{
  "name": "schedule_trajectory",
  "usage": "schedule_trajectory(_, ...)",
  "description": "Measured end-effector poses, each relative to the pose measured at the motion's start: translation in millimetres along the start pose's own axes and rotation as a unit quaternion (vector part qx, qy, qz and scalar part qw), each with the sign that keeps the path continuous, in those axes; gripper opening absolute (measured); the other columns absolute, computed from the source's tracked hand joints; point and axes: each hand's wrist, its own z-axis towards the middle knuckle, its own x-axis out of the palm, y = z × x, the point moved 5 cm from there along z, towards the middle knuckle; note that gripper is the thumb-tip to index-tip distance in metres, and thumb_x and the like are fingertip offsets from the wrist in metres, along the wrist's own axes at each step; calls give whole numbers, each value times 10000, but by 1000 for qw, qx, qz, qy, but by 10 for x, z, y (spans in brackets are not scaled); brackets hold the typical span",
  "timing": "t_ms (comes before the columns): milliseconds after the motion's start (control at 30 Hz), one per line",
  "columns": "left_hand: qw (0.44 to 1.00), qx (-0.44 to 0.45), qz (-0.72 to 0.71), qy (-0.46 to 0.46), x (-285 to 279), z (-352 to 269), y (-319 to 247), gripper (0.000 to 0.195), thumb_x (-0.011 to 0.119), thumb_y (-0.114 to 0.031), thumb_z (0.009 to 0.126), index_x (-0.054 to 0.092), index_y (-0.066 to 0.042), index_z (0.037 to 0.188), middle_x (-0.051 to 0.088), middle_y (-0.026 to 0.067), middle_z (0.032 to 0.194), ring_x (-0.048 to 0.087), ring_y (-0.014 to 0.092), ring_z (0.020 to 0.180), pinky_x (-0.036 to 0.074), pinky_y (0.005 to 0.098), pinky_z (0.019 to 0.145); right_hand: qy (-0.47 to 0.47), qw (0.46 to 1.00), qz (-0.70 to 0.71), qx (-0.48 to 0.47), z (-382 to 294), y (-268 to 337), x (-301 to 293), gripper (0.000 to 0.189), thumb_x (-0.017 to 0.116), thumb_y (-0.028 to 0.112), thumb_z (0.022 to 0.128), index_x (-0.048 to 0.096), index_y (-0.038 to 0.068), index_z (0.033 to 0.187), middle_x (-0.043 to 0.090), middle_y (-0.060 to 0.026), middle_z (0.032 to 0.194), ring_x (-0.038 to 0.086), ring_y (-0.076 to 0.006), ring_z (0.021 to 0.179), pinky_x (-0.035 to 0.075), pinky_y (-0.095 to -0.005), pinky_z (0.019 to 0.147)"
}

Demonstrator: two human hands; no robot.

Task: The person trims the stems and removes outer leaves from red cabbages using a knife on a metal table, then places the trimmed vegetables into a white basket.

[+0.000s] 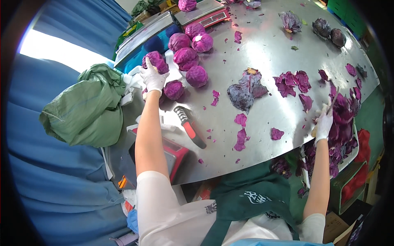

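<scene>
My left hand (153, 79), in a white glove, reaches to the table's far left. Its fingers are on a red cabbage head (158, 62) with purple leaves. Several more trimmed heads stand beside it, among them a round red cabbage (197, 76) and a smaller one (174, 90) near my wrist. At the right table edge my gloved right hand (324, 123) grips a knife (333, 100), its thin grey blade pointing away from me. Below that hand, a white bin (349, 160) is heaped with loose purple leaves (340, 129).
Loose outer leaves (244, 89) and scraps lie on the metal table (215, 172). Untrimmed cabbages (290, 22) sit at the back right. A red-and-black-handled tool (190, 129) lies near a red scale (178, 150); another scale (212, 18) stands behind. A green sack (89, 110) stands left.
</scene>
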Motion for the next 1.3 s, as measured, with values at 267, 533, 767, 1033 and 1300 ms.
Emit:
schedule_trajectory(267, 997, 28, 38, 58, 736, 239, -161, 1181, 896, -360, 469, 277, -133, 1448, 523, 248, 1221, 509, 407, 1157, 419, 471, 990, 480, 865, -6, 145, -1690, -160, 2186, 449, 426, 414, 1001, 421, 269, 1426, 658, -36, 1093, 598, -83, 661, 481, -236, 577)
schedule_trajectory(533, 994, 58, 92, 22, 695, 285, -220, 1017, 689, -595, 683, 279, -121, 1484, 365, 370, 1373, 314, 503, 1313, 263, 556, 1084, 296, 921, 252, -11, -810, -496, 3045, 426, 444, 254, 941, 511, 96, 1331, 558, -113, 1215, 406, -314, 1288, 212, -516, 1139)
schedule_trajectory(767, 909, 385, -137, 78, -9, -1023, -1308, 873, 780, -232, 715, 330, -61, 1443, 321, 328, 1406, 291, 484, 1323, 246, 513, 1103, 34, 943, 311, 112, 683, -416, 1000, 445, 536, 367, 947, 452, 146, 1324, 490, -59, 1155, 520, -188, 1006, 528, -344, 725)
schedule_trajectory(1033, 832, 375, -136, 385, 384, -2670, -2065, 994, 775, -445, 694, 276, -57, 1461, 306, 322, 1418, 277, 488, 1330, 221, 567, 1103, -452, 831, -290, -144, 1165, -155, -2056, 368, 408, 270, 979, 556, 95, 1267, 575, -217, 1194, 579, -372, 1057, 458, -444, 893)
schedule_trajectory(1300, 619, 433, -424, 500, 386, -3461, -3525, 724, 690, -273, 851, 335, -49, 1441, 289, 260, 1481, 246, 422, 1400, 231, 514, 1122, -52, 958, -256, -119, 1436, 541, -24, 349, 471, 180, 919, 616, 131, 1232, 680, -145, 1040, 664, -244, 867, 496, -345, 803)
